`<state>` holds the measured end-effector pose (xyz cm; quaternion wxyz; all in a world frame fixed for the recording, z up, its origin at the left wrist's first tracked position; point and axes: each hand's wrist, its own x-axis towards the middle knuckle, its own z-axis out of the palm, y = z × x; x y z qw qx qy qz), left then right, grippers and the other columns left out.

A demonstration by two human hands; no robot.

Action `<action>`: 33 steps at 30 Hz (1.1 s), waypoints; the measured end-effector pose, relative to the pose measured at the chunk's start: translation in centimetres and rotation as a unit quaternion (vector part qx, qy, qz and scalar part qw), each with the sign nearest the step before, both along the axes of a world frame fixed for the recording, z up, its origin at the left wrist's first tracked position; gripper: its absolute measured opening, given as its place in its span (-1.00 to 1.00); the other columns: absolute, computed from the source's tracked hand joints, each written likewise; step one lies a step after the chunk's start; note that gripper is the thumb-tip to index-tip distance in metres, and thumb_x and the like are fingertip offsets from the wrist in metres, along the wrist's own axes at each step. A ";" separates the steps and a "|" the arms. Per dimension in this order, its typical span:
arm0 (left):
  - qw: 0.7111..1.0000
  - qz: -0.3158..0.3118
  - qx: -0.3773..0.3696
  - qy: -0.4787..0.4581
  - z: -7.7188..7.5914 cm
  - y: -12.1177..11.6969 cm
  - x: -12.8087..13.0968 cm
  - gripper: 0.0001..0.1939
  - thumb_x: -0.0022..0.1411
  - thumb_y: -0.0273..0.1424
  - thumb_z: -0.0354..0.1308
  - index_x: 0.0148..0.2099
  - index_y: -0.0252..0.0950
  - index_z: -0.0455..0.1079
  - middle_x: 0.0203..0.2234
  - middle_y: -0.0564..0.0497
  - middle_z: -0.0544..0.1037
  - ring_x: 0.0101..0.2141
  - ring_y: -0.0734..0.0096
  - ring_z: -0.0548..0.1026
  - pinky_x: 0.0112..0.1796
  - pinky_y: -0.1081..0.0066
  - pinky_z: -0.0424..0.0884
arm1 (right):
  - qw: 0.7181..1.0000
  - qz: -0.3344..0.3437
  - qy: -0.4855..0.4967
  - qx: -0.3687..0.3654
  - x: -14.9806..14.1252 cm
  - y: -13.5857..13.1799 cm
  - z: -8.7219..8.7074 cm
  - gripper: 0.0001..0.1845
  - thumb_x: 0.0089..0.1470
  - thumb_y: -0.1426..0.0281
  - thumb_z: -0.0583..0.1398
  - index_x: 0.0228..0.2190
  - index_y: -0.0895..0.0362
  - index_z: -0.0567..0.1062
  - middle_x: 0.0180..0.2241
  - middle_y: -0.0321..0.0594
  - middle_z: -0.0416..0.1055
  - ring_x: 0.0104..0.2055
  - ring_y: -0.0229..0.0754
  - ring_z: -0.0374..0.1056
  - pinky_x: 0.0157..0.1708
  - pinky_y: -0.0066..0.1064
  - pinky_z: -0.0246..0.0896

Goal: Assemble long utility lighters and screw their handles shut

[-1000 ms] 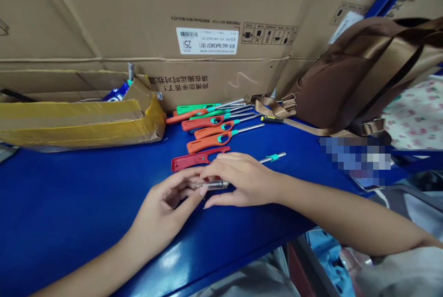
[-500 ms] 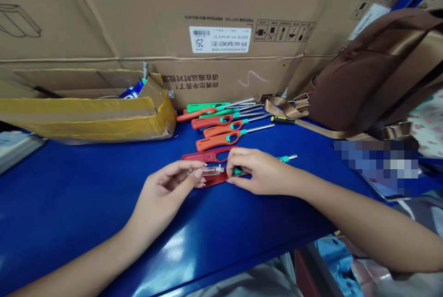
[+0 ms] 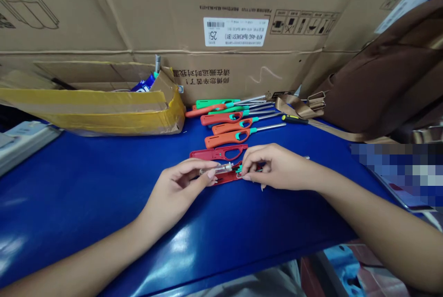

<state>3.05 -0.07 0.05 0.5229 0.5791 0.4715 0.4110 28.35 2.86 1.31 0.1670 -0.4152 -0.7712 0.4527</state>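
Note:
My left hand (image 3: 183,184) pinches a small clear fuel tank (image 3: 221,168) with a pale valve end between thumb and fingers. The tank is above an opened red lighter half-shell (image 3: 226,177) lying on the blue table. Beside it, my right hand (image 3: 273,165) has its fingertips closed at the shell's right part, by a teal trigger piece (image 3: 238,168) and a thin pale loop. Whatever those fingertips grip is too small to make out. The other red half-shell (image 3: 205,154) lies just behind. My right hand hides most of the metal tube.
Several assembled long-necked lighters (image 3: 226,139) lie stacked behind the shells. A yellow-and-black handle (image 3: 294,119) rests near the straps of a brown bag (image 3: 377,89). At left stands a taped cardboard box (image 3: 148,119); large cartons (image 3: 138,11) wall the back. A blurred-out device (image 3: 398,177) is at right.
The view has shifted, so everything appears further right. My right fingertips have drawn slightly right, and the teal piece and pale loop show more. My left hand still holds the tank above the shell.

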 end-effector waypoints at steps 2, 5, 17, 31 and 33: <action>1.000 0.000 -0.006 -0.015 -0.1 0.0 0.0 -0.73 0.13 -0.23 0.40 -0.16 -0.26 0.64 -0.24 -0.05 0.72 -0.23 0.25 0.67 -0.14 0.36 0.62 | 0.999 -0.009 0.015 -0.032 0.1 0.1 -0.2 -0.88 0.15 0.40 0.26 -0.30 0.20 0.59 -0.21 -0.19 0.45 -0.38 -0.31 0.45 -0.45 -0.49 0.46; 1.000 -0.008 0.002 -0.025 -0.3 0.0 -0.1 -0.83 0.14 -0.30 0.40 -0.22 -0.25 0.64 -0.23 -0.02 0.72 -0.20 0.33 0.67 -0.11 0.46 0.59 | 0.998 -0.016 0.031 -0.045 -0.1 0.2 -0.4 -0.85 0.17 0.37 0.25 -0.27 0.19 0.60 -0.22 -0.18 0.46 -0.40 -0.30 0.45 -0.46 -0.47 0.47; 0.998 0.001 -0.026 -0.063 -1.1 0.2 0.0 -0.77 0.11 -0.35 0.44 -0.16 -0.28 0.61 -0.24 0.00 0.72 -0.22 0.39 0.67 -0.15 0.54 0.58 | 0.996 -0.024 0.046 -0.076 -1.0 -0.2 -0.2 -0.79 0.18 0.29 0.25 -0.29 0.20 0.57 -0.40 -0.26 0.45 -0.52 -0.34 0.40 -0.52 -0.49 0.43; 0.999 -0.018 0.005 -0.031 -0.9 0.0 -0.1 -0.83 0.16 -0.39 0.37 -0.16 -0.28 0.62 -0.25 0.00 0.71 -0.26 0.41 0.66 -0.19 0.54 0.57 | 0.991 -0.043 0.076 -0.099 -1.6 0.0 -0.5 -0.72 0.08 0.21 0.37 -0.32 0.19 0.56 -0.52 -0.35 0.42 -0.53 -0.38 0.38 -0.56 -0.59 0.41; 0.999 -0.022 0.012 -0.030 -0.9 0.0 -0.1 -0.84 0.17 -0.39 0.36 -0.17 -0.28 0.62 -0.25 -0.01 0.71 -0.26 0.40 0.66 -0.18 0.52 0.58 | 0.991 -0.045 0.073 -0.103 -1.5 0.0 -0.5 -0.71 0.10 0.20 0.34 -0.31 0.19 0.56 -0.52 -0.34 0.42 -0.52 -0.36 0.39 -0.55 -0.57 0.43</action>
